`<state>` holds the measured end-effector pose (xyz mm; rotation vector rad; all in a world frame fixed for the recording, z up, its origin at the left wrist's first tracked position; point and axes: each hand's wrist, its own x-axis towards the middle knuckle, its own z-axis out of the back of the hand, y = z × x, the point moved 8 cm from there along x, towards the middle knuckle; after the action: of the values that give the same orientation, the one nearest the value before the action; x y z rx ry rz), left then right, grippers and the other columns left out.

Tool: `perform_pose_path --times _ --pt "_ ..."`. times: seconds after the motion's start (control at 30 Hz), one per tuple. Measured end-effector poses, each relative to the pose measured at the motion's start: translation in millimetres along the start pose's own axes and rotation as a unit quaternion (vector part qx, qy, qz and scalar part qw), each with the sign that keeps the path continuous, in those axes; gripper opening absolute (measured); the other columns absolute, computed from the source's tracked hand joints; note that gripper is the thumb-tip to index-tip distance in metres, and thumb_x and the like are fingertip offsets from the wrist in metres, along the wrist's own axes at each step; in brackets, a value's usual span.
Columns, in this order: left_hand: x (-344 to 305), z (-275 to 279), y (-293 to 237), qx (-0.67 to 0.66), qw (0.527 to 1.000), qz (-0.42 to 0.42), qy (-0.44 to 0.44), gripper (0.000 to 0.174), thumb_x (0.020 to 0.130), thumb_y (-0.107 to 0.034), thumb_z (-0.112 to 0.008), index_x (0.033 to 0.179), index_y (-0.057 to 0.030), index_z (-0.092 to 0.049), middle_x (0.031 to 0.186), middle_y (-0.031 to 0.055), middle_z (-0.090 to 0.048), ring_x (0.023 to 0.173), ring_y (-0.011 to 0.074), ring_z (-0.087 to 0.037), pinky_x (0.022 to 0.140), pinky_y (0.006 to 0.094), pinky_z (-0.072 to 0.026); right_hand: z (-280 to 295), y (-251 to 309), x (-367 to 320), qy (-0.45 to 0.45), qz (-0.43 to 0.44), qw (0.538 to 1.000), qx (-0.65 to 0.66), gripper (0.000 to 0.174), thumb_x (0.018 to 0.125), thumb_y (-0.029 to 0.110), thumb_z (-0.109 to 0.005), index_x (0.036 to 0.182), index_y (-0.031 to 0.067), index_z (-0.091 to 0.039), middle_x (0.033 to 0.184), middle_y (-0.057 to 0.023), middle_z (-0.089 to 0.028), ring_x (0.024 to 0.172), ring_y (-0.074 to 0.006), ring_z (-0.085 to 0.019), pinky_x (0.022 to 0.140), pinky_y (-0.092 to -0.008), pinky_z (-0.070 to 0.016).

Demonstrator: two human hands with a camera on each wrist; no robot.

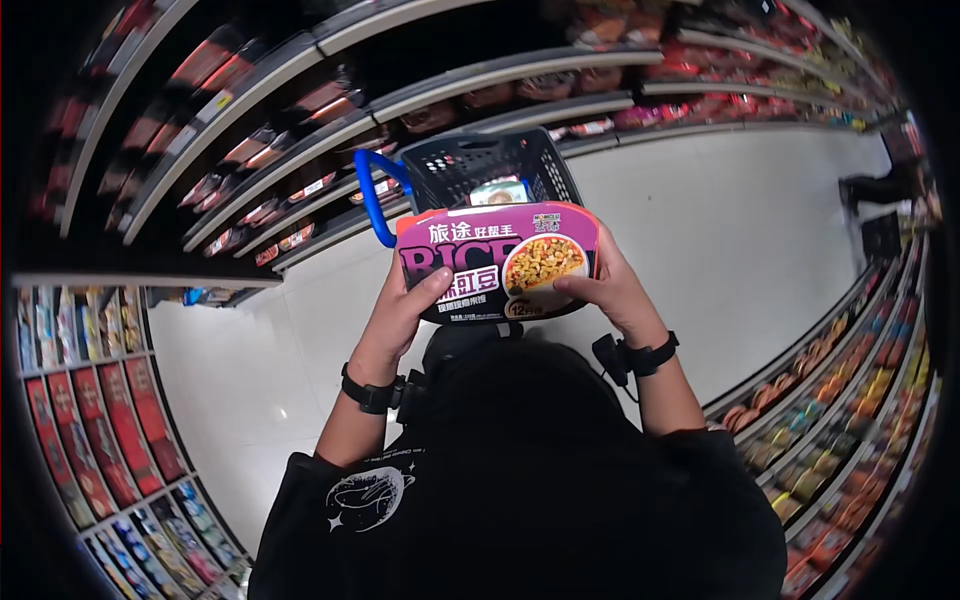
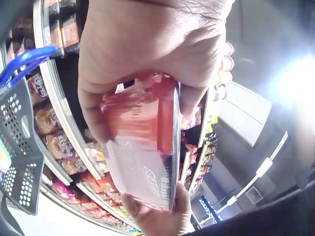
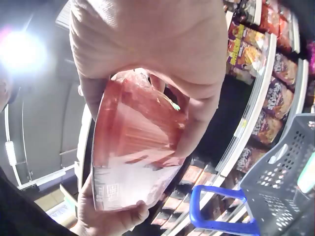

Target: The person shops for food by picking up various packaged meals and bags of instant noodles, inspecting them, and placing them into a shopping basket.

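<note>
In the head view, a boxed instant rice meal (image 1: 500, 255) with a purple and black printed lid is held up in front of the body. The left hand (image 1: 400, 305) grips its left end, thumb on the printed face. At the opposite end the right hand (image 1: 615, 290) holds it the same way, thumb beside the picture of food. Both wrist views show the red-and-white side of the tub under clear wrap, with fingers curled round its ends. Behind the box stands a dark shopping basket (image 1: 430, 160) with a blue handle (image 1: 370, 190); a pale package (image 1: 500, 190) lies inside it.
Shelves of packaged food (image 1: 300, 120) run along the far side, with a red-boxed shelf (image 1: 95, 420) at the left and more goods (image 1: 850, 420) at the right. A pale glossy floor (image 1: 720, 230) lies between them. Someone in dark clothing (image 1: 880, 190) is at the far right.
</note>
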<state>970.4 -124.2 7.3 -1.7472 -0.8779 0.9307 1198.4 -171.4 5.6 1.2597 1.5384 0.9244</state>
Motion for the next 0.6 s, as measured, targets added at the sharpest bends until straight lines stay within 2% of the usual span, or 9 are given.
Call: perform_pose_path --times 0.07,0.17,0.23,0.3,0.33,0.4,0.43,0.5,0.6 --pt "-8.7 -17.4 22.0 -0.022 0.999 0.024 0.006 0.065 0.094 -0.027 -0.066 0.146 -0.0031 -0.035 0.135 0.0101 -0.053 0.125 0.02 -0.051 0.107 0.0354 -0.0403 13.5 -5.1 -31.6 -0.003 -0.004 1.0 0.028 0.091 0.077 0.004 -0.078 0.151 0.0003 -0.024 0.143 -0.0114 -0.046 0.133 -0.0189 -0.045 0.113 -0.0334 -0.0355" --pt "-17.3 -41.2 46.9 -0.034 0.998 0.051 0.027 0.062 0.096 -0.027 -0.064 0.145 -0.0027 -0.036 0.135 0.0099 -0.053 0.124 0.0197 -0.052 0.107 0.0352 -0.0407 32.8 -17.7 -71.0 -0.018 -0.008 0.998 0.052 0.091 0.077 0.005 -0.078 0.151 0.0 -0.024 0.144 -0.0116 -0.045 0.134 -0.0191 -0.044 0.114 -0.0339 -0.0349" --pt "-19.4 -57.1 54.5 -0.019 0.997 0.059 0.052 0.061 0.099 -0.03 -0.059 0.147 -0.0028 -0.034 0.138 0.0101 -0.051 0.126 0.0199 -0.051 0.107 0.0348 -0.0404 45.7 -22.7 -92.5 -0.042 -0.011 0.998 0.055 0.093 0.077 0.01 -0.079 0.151 -0.0001 -0.023 0.144 -0.012 -0.044 0.135 -0.0194 -0.044 0.114 -0.0343 -0.0348" --pt "-21.0 -68.5 59.4 -0.015 0.997 0.065 0.05 0.061 0.101 -0.034 -0.055 0.149 -0.0033 -0.032 0.142 0.0106 -0.049 0.129 0.0202 -0.049 0.109 0.0343 -0.0392 51.2 -24.8 -105.5 -0.025 0.024 0.997 0.075 0.096 0.077 0.018 -0.08 0.152 0.0001 -0.023 0.144 -0.0126 -0.044 0.134 -0.0205 -0.044 0.113 -0.0342 -0.0353" --pt "-19.5 -71.0 63.9 0.008 0.995 0.063 0.071 0.063 0.104 -0.041 -0.048 0.151 -0.0036 -0.03 0.144 0.0108 -0.047 0.131 0.02 -0.047 0.11 0.0335 -0.0378 53.5 -30.8 -111.0 -0.032 0.028 0.996 0.082 0.096 0.077 0.018 -0.08 0.152 0.0001 -0.023 0.144 -0.0126 -0.044 0.134 -0.0205 -0.044 0.113 -0.0342 -0.0353" --pt "-21.0 -81.3 69.9 0.014 0.993 0.078 0.083 0.063 0.104 -0.043 -0.046 0.151 -0.0035 -0.029 0.144 0.0106 -0.047 0.132 0.0196 -0.047 0.11 0.0331 -0.0372 64.7 -33.5 -129.1 -0.061 0.015 0.997 0.043 0.104 0.076 0.033 -0.081 0.154 0.0015 -0.02 0.145 -0.0132 -0.045 0.134 -0.0213 -0.044 0.113 -0.0344 -0.0347" --pt "-20.0 -85.2 71.2 0.014 0.992 0.087 0.087 0.064 0.104 -0.045 -0.044 0.151 -0.0035 -0.029 0.143 0.0104 -0.047 0.132 0.0192 -0.047 0.111 0.0327 -0.0365 69.5 -35.2 -133.9 -0.068 0.016 0.996 0.048 0.104 0.076 0.033 -0.081 0.154 0.0015 -0.02 0.145 -0.0132 -0.045 0.134 -0.0213 -0.044 0.113 -0.0344 -0.0347" --pt "-21.2 -95.3 74.2 0.026 0.989 0.09 0.114 0.066 0.105 -0.049 -0.039 0.151 -0.0036 -0.028 0.144 0.0101 -0.047 0.132 0.0181 -0.046 0.111 0.0319 -0.0352 78.5 -44.1 -142.4 -0.074 0.004 0.995 0.073 0.096 0.079 0.024 -0.08 0.152 0.0005 -0.023 0.143 -0.013 -0.046 0.132 -0.0216 -0.046 0.111 -0.0348 -0.0372" --pt "-22.5 -106.8 77.5 0.086 0.985 0.089 0.121 0.07 0.104 -0.055 -0.034 0.152 -0.0035 -0.028 0.145 0.0105 -0.045 0.133 0.0184 -0.043 0.111 0.0316 -0.0337 87.4 -60.1 -151.0 -0.102 -0.014 0.992 0.077 0.096 0.079 0.026 -0.081 0.151 0.0013 -0.023 0.14 -0.0134 -0.049 0.13 -0.021 -0.049 0.11 -0.0357 -0.0393"
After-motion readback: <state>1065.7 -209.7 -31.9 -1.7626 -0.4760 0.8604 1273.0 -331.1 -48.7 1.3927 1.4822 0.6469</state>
